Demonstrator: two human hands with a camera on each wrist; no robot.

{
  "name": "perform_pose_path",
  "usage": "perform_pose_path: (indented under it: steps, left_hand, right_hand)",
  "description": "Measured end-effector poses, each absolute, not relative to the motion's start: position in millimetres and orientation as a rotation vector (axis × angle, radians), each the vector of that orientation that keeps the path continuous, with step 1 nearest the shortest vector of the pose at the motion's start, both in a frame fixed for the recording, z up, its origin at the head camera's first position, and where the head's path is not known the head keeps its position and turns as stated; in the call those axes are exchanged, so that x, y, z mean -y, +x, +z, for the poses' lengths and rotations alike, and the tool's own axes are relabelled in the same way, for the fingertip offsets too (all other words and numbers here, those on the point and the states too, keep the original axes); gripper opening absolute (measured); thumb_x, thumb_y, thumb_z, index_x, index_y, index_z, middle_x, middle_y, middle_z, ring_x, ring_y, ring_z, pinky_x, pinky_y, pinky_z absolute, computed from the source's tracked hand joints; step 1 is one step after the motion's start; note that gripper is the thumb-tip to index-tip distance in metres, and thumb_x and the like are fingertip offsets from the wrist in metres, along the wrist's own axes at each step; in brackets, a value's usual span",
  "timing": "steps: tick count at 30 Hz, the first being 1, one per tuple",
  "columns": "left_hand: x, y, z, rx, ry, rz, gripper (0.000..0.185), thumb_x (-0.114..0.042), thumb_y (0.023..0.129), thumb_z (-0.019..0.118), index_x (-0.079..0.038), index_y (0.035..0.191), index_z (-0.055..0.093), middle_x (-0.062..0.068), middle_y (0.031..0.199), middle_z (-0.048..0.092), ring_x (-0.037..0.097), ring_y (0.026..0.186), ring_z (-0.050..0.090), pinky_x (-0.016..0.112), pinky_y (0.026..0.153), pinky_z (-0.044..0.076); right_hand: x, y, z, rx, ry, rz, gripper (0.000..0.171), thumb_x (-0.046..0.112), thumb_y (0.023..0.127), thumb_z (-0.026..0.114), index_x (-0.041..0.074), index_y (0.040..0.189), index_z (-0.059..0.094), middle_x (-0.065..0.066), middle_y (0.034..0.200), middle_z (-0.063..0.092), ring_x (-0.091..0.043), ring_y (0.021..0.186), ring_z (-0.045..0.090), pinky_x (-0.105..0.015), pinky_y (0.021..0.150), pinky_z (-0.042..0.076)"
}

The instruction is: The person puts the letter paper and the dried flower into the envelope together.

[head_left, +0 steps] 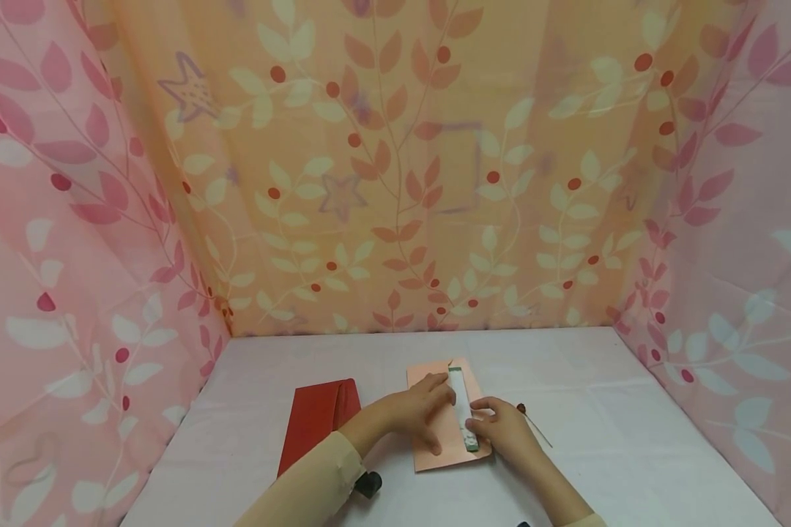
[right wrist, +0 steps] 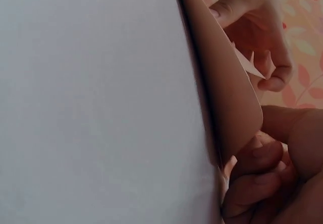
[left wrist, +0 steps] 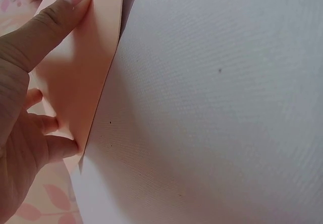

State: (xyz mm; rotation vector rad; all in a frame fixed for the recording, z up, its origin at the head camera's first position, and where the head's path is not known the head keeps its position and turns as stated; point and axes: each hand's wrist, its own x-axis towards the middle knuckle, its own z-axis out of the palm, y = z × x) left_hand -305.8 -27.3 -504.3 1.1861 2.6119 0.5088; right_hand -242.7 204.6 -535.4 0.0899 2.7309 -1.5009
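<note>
A peach envelope (head_left: 428,460) lies on the table with a narrow white strip (head_left: 462,410), green at both ends, along its right part. Over the envelope's left half spreads my left hand (head_left: 422,411); its thumb rests near the lower edge and its fingertips reach the strip's upper part. In the left wrist view the thumb (left wrist: 63,17) lies straight on the peach paper. At the right edge my right hand (head_left: 510,432) pinches the envelope's flap (right wrist: 227,88) between thumb and fingers, beside the strip. Part of the flap is hidden by that hand.
To the left lies a red envelope (head_left: 306,417), partly behind the left forearm. A thin stem with a small dark red head (head_left: 521,408) lies just right of the right hand. Patterned curtains (head_left: 395,183) close in the white table (head_left: 587,388) at the back and sides.
</note>
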Motion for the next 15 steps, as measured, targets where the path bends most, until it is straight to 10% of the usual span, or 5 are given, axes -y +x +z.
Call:
perform_pose_path:
  steps: [15]
  left_hand:
    - [27, -307, -505, -2.567, 1.213, 0.5, 0.079, -0.048, 0.068, 0.094, -0.037, 0.128, 0.044, 0.0, 0.168, 0.019, 0.022, 0.152, 0.028, 0.044, 0.111, 0.045]
  right_hand:
    - [-208, -261, -529, -2.723, 0.094, -1.456, 0.039, 0.024, 0.088, 0.08, 0.009, 0.122, 0.067, -0.002, 0.077, 0.068, -0.015, 0.057, 0.057, -0.028, 0.051, 0.047]
